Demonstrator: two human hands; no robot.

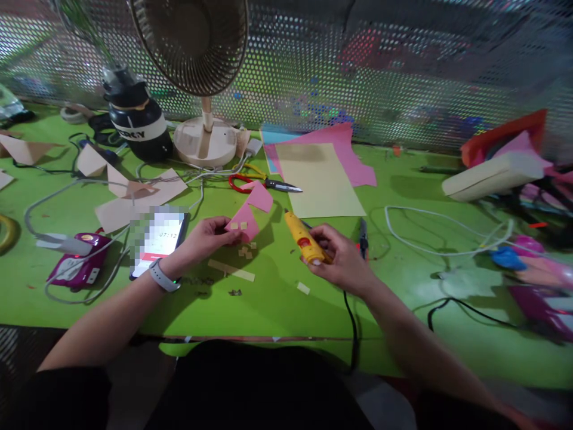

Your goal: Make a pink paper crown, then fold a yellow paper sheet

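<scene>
My left hand [206,236] pinches a small pink paper triangle [243,224] with two small tan squares stuck on it, held just above the green table [277,298]. My right hand [342,257] grips a yellow corded tool [304,239], its tip pointing up and left toward the pink piece. A few tan paper bits [245,252] and a tan strip [231,270] lie under the pink piece. Another pink scrap [259,196] lies just behind.
Behind lie red-handled scissors [264,182], yellow paper [317,179] on pink sheets, a desk fan [201,71] and a black jug [136,119]. A phone [159,239] and a purple device [78,266] sit at left. White cables [443,239] and coloured clutter fill the right.
</scene>
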